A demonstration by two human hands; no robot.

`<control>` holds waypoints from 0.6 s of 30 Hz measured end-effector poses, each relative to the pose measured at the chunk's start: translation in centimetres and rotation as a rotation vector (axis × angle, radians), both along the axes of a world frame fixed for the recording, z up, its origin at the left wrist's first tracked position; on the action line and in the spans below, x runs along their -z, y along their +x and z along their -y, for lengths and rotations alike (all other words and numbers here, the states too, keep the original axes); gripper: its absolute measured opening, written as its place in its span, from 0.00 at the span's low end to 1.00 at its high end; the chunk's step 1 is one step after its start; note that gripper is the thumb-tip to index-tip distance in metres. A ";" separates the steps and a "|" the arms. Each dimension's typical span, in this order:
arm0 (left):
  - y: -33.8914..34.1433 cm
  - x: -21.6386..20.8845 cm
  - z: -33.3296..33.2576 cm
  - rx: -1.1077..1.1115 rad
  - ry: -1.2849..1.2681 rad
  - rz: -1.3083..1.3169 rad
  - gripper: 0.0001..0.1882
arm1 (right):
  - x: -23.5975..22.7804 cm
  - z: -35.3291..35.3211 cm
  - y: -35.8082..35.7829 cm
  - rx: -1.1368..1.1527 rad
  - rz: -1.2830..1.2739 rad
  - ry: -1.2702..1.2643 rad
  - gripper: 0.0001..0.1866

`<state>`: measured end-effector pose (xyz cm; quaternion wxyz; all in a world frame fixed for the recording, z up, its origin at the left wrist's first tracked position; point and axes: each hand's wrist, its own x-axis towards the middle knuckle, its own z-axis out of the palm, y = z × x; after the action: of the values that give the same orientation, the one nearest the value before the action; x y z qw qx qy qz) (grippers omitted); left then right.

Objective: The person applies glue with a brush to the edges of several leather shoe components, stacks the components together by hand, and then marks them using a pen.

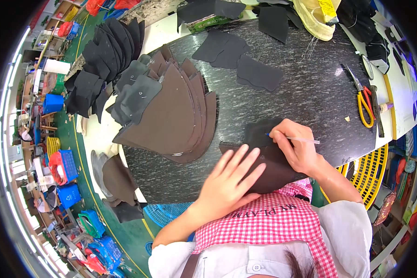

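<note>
A dark brown cut piece point(279, 167) lies at the near edge of the dark speckled tabletop point(171, 178). My left hand point(234, 178) rests flat on it, fingers spread. In my right hand point(300, 147) is a slim pen point(306, 140) with a clear barrel and a blue end, its writing tip hidden by the fingers. The hand sits over a small black cut piece point(259, 131) that meets the brown one. To the left stands a fanned stack of brown pieces point(171, 111), with grey-black pieces point(136, 95) on top, some bearing small pale marks.
Black pieces point(260, 73) lie toward the far side, and more stacked black pieces point(109, 51) stand far left. Scissors point(363, 95) with yellow and red handles lie at the right. A cream-coloured bag-like item point(315, 23) sits at the far edge. Yellow point(373, 173) and blue baskets point(164, 214) stand below the table.
</note>
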<state>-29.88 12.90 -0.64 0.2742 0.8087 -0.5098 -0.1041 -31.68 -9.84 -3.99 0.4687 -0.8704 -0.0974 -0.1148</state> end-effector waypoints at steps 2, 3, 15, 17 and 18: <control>-0.1 1.3 0.4 0.008 0.023 0.016 0.36 | -0.3 0.2 -0.2 -0.031 0.016 -0.024 0.02; -0.2 1.6 0.5 0.016 0.048 0.032 0.38 | -0.3 0.1 -0.2 0.012 -0.005 0.049 0.01; -0.6 2.0 1.6 -0.041 -0.002 0.200 0.27 | -0.8 1.3 -0.7 0.232 -0.109 0.517 0.14; 1.0 0.8 0.9 -0.055 -0.103 0.204 0.25 | -0.8 2.3 -0.2 0.352 0.060 0.646 0.15; 1.8 -0.3 0.2 -0.054 -0.208 0.198 0.24 | -1.1 3.0 -0.2 0.399 0.079 0.668 0.14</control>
<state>-28.11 12.73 -0.36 0.3076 0.7956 -0.5206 0.0368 -31.91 -12.88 -2.92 0.6906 -0.6667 0.0983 -0.2625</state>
